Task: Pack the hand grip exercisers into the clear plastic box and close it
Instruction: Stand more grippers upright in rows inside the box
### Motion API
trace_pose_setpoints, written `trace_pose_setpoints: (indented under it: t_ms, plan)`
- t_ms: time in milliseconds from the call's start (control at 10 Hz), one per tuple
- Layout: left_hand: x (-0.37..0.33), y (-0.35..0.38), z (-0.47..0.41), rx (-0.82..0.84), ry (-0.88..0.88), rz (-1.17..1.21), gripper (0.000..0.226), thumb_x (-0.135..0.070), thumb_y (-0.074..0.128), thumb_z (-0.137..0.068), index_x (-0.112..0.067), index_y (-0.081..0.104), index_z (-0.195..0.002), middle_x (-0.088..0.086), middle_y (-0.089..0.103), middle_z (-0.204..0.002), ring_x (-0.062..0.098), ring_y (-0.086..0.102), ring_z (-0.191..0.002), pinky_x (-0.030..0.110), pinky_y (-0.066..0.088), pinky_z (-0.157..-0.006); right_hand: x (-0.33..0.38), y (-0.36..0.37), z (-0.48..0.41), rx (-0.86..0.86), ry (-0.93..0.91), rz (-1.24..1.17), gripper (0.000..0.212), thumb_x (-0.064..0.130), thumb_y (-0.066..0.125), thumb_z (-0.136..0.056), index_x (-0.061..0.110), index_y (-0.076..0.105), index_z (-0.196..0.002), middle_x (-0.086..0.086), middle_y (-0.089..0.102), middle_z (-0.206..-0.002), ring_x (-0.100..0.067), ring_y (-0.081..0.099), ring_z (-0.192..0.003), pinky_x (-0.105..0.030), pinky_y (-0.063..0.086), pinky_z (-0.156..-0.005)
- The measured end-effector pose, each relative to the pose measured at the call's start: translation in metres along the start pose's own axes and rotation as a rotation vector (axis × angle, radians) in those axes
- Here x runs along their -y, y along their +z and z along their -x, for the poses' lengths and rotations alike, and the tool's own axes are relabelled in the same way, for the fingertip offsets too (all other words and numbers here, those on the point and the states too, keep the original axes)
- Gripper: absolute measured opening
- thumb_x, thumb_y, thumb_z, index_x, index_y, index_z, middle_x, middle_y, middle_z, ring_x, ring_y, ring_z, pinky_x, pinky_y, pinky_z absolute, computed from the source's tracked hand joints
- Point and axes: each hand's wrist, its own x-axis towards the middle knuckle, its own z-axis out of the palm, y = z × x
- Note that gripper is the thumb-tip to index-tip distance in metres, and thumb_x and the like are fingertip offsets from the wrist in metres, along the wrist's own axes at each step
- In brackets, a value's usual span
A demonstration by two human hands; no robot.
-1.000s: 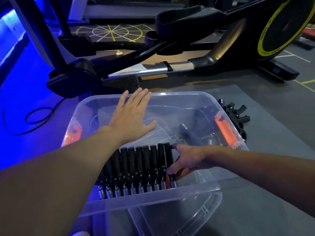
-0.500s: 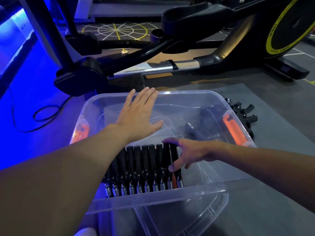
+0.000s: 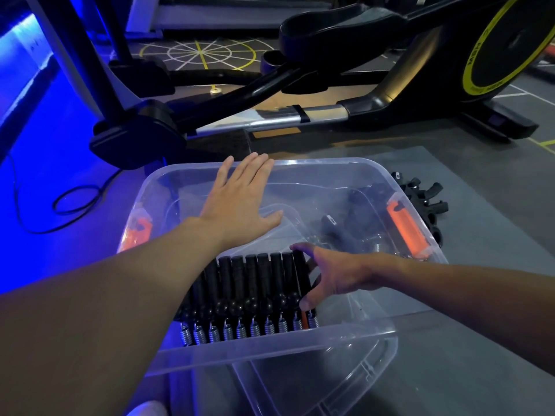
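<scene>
A clear plastic box (image 3: 300,343) with orange latches stands on the grey mat. Inside, along its near wall, several black hand grip exercisers (image 3: 255,283) stand in a tight row, their metal springs toward me. My right hand (image 3: 330,273) lies against the right end of that row, thumb on top of the last handle and fingers spread down its side. My left hand (image 3: 240,205) is flat with straight fingers over the far left part of the box. A few loose exercisers (image 3: 333,225) show blurrily at the box's far right.
A pile of black exercisers (image 3: 426,199) lies on the mat just right of the box. The clear lid (image 3: 330,382) sits partly under the box's near right corner. An elliptical trainer (image 3: 300,115) stands right behind the box. A black cable (image 3: 72,199) loops on the floor at left.
My right hand loosened from the last exerciser and spread out, the thumb moving up onto the top of the row. The left hand stayed flat in place.
</scene>
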Motion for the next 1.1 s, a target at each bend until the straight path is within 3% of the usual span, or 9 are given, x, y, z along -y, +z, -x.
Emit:
trace_pose_setpoints:
  t_ms: [100,300,500,600,700,900,1100]
  plan:
    - [0.0001,0.0004,-0.0004,0.002,-0.002,-0.005,0.088,-0.06,0.047,-0.09,-0.016,0.009,-0.156,0.001,0.008,-0.164,0.014,-0.001,-0.151,0.045,-0.006,-0.122,-0.0044,0.0009,-0.0013,-0.025,0.011,-0.031,0.111,0.001,0.085,-0.068,0.023,0.016,-0.152,0.008,0.059,-0.101,0.006,0.064,-0.066,-0.015,0.051,-0.065]
    - [0.0004,0.0006,-0.0001,-0.004,0.001,-0.009,0.087,-0.059,0.046,-0.09,-0.015,0.009,-0.156,0.002,0.009,-0.164,0.015,0.0,-0.151,0.045,-0.006,-0.122,-0.0061,0.0022,-0.0058,-0.017,0.037,-0.011,0.125,0.012,0.088,-0.067,0.025,0.001,-0.155,0.013,0.052,-0.116,-0.01,0.057,-0.1,-0.023,0.045,-0.09]
    - [0.0001,0.0001,0.0003,0.004,0.0,-0.01,0.087,-0.059,0.046,-0.091,-0.016,0.009,-0.156,0.001,0.008,-0.164,0.015,-0.001,-0.151,0.045,-0.006,-0.122,-0.0008,0.0017,-0.0019,0.001,0.04,0.069,0.122,0.011,0.089,-0.067,0.029,0.005,-0.153,0.0,0.05,-0.128,-0.015,0.063,-0.097,-0.036,0.055,-0.091]
    - [-0.0009,0.0003,0.0002,0.006,-0.005,-0.009,0.087,-0.059,0.046,-0.09,-0.016,0.009,-0.156,0.001,0.008,-0.164,0.015,-0.001,-0.151,0.045,-0.006,-0.122,0.001,0.0025,-0.0027,-0.004,0.031,0.153,0.125,0.02,0.091,-0.064,0.031,0.005,-0.153,-0.004,0.051,-0.135,-0.034,0.057,-0.121,-0.046,0.049,-0.101]
    - [-0.0014,0.0007,-0.0005,0.008,-0.008,-0.014,0.087,-0.059,0.046,-0.091,-0.015,0.008,-0.156,0.002,0.008,-0.164,0.015,-0.002,-0.151,0.046,-0.006,-0.121,0.0009,0.0014,-0.0035,0.003,0.027,0.163,0.124,0.019,0.09,-0.066,0.029,0.003,-0.153,-0.001,0.049,-0.136,-0.029,0.055,-0.122,-0.048,0.046,-0.103]
    - [-0.0034,-0.0009,-0.0001,0.009,-0.012,-0.017,0.087,-0.06,0.046,-0.091,-0.015,0.009,-0.156,0.002,0.01,-0.164,0.016,0.001,-0.151,0.048,-0.003,-0.121,-0.0017,-0.0013,-0.004,-0.01,0.025,0.231,0.128,0.03,0.091,-0.064,0.027,0.001,-0.154,0.002,0.044,-0.146,-0.014,0.044,-0.127,-0.03,0.04,-0.107]
    - [-0.0076,-0.0063,-0.0015,0.007,-0.034,0.009,0.084,-0.06,0.046,-0.092,-0.017,0.013,-0.155,0.001,0.012,-0.163,0.015,0.002,-0.151,0.048,-0.004,-0.121,0.0008,0.0007,0.0018,-0.012,0.019,0.226,0.126,0.029,0.088,-0.069,0.023,-0.004,-0.155,0.003,0.04,-0.148,-0.009,0.039,-0.123,-0.023,0.035,-0.104]
